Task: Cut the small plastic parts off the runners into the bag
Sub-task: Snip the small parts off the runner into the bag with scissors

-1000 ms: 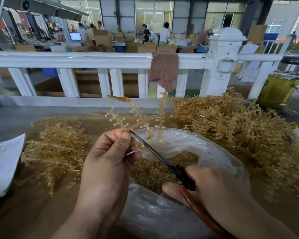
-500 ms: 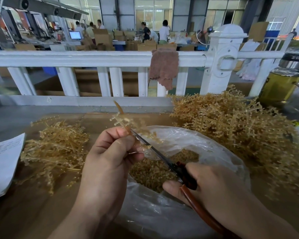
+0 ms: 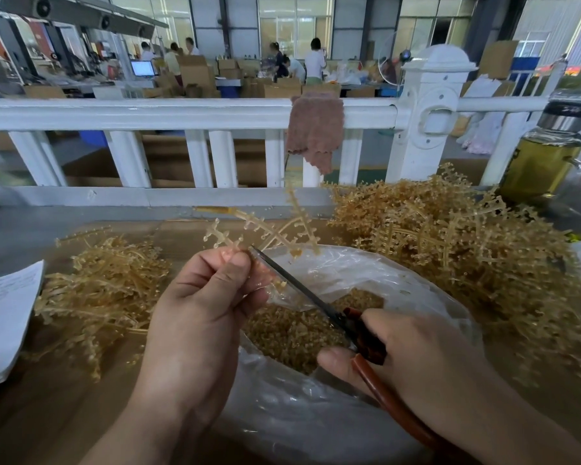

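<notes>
The left hand pinches a branched amber runner between thumb and fingers, holding it above the far rim of the clear plastic bag. The right hand curls round the red handles of the scissors, whose blade tip sits just beside the left thumb. Cut parts fill the bag's bottom. A heap of uncut runners lies right, stripped runners left, beside a paper sheet.
</notes>
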### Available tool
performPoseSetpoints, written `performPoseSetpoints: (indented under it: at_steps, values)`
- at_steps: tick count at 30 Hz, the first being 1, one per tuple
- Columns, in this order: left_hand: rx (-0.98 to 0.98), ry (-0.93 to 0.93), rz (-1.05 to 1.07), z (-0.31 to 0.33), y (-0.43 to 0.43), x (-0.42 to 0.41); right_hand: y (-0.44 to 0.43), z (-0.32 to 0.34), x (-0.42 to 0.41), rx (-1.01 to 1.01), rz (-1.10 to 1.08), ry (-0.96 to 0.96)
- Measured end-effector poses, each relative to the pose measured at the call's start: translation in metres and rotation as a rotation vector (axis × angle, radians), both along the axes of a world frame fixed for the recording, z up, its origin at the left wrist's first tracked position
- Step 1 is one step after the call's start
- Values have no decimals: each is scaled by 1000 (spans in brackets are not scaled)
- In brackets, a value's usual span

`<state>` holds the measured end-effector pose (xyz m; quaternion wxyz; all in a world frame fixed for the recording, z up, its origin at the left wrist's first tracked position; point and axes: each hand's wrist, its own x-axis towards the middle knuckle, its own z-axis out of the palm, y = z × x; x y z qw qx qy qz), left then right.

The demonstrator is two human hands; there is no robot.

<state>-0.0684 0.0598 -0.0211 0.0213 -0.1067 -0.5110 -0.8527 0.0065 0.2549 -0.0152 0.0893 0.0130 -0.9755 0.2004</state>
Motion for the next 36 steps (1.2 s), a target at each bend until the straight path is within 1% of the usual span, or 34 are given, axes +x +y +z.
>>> performPoseSetpoints:
  at_steps: [8,16,21,26,31,36]
  values:
    - [-48,44,71,-2,-3,-2,-2,6,1,123,-30,-40]
    - [-54,45,57,-5,0,-2,1,2,-1,225,-25,-14]
    - [-110,73,71,-5,2,0,1,2,0,207,-23,-18]
    - [-141,88,70,-6,3,3,1,6,2,230,-30,-7]
    - [-129,91,89,-5,5,5,-1,10,4,206,-49,-16]
    - [-131,89,76,-5,5,5,0,12,4,239,-43,-5]
